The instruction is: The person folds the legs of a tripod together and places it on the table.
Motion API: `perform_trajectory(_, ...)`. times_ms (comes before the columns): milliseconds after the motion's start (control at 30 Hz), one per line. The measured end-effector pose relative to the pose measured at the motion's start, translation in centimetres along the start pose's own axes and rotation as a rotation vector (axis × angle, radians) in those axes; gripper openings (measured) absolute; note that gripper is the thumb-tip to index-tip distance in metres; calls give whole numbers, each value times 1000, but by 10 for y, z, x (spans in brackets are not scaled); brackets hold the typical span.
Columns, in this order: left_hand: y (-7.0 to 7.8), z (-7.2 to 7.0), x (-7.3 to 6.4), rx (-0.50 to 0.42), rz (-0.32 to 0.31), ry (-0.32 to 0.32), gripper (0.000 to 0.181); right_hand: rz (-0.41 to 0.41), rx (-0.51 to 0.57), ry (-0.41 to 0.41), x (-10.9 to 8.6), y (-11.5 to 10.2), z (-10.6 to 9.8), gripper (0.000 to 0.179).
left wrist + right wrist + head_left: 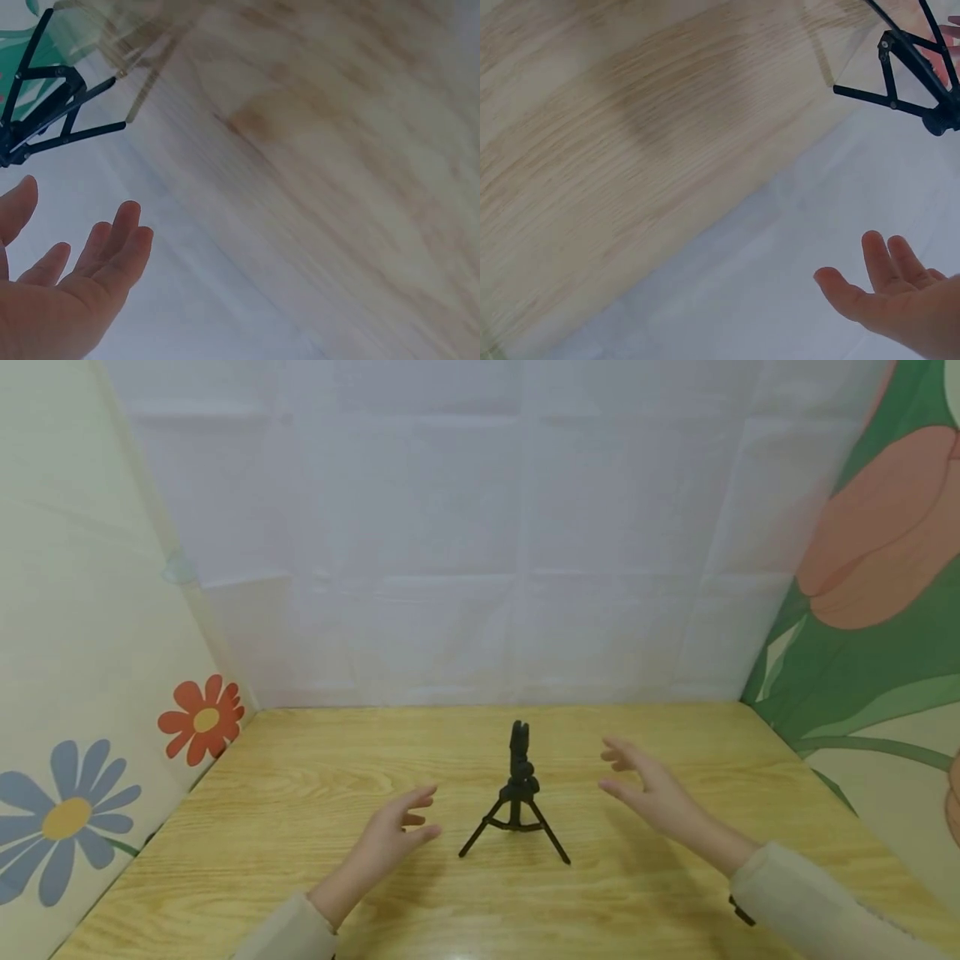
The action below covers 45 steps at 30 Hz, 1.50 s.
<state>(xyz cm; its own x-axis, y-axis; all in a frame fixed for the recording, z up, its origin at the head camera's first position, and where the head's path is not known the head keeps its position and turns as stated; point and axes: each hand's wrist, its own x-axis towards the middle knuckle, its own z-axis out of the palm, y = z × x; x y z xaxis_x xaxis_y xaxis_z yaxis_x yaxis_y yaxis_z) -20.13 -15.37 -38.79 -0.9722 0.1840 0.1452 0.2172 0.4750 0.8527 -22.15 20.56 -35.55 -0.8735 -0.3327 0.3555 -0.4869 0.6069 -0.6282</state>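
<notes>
On my head feed, the left forearm slants in from the near left of the table [300,768], and the left hand [386,833] points inward and toward the far edge, palm turned to the middle. The right forearm angles in from the near right; the right hand [656,795] reaches a little closer to the far edge, with its palm facing inward too. Both hang above the wood, shadows falling beneath them, and pale sleeves [813,902] cover the forearms down to the wrists.

Between the hands I have a black tripod [518,768], standing upright roughly midway between the table's left and right edges. Its long axis runs vertically, the two-pronged top aimed straight up, the small knobs on the side toward the right hand. Two legs splay toward the near edge, one to each side; the left wrist view shows three legs, braced by struts.

Neither hand has hold of anything. On the left, the fingers are loosely bent and well parted from the thumb, which comes near one tripod foot with a gap remaining. On the right, thumb and fingers are likewise spread wide, somewhat farther from the tripod and not touching it.
</notes>
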Motion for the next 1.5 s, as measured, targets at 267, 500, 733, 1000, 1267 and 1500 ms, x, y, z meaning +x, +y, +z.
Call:
perform_trajectory(267, 2, 9, -2, -72, -8, -51, 52, 8, 125, 3, 3, -10, 6, 51)
perform_trajectory(500, 3, 20, -1, -87, 29, -96, 50, 3, 247, -65, 6, -23, 12, 53)
perform_trajectory(733, 8, 31, 4, -38, 53, -104, 50, 14, 307, -94, 10, -34, 20, 53)
perform_trajectory(1000, 19, 35, 7, -92, 38, -138, 52, 58, 454, -115, 15, -40, 34, 57)
perform_trajectory(1267, 22, 43, 11, -34, 65, -148, 49, 62, 534, -144, 26, -46, 46, 63)
perform_trajectory(1500, 20, 51, 15, -31, 66, -141, 46, 81, 550, -137, 34, -51, 52, 65)
